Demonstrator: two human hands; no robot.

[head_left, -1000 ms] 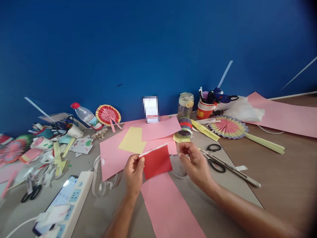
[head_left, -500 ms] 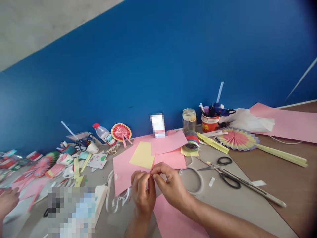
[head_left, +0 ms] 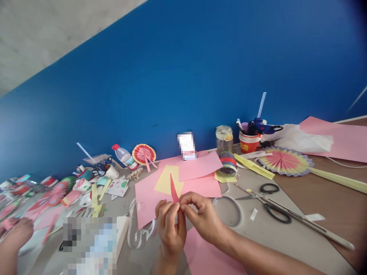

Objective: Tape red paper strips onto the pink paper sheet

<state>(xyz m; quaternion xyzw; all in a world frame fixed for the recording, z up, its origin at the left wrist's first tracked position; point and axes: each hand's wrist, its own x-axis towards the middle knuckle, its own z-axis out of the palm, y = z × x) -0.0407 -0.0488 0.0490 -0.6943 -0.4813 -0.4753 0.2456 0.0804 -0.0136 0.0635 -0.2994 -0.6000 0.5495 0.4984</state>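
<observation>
My left hand (head_left: 171, 229) and right hand (head_left: 205, 218) pinch shut on red paper (head_left: 173, 190), mostly hidden between my fingers. The bare table (head_left: 258, 236) opens toward its right edge.

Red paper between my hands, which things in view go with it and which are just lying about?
In hand: red paper, pinched by left hand and right hand.
Lying about: scissors, water bottle, glass jar, red cup, pleated paper fan, pink sheets.

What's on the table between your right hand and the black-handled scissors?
Head view: a clear ring and a small white scrap lie between the right hand, pinching red paper with the left hand, and the scissors.
</observation>
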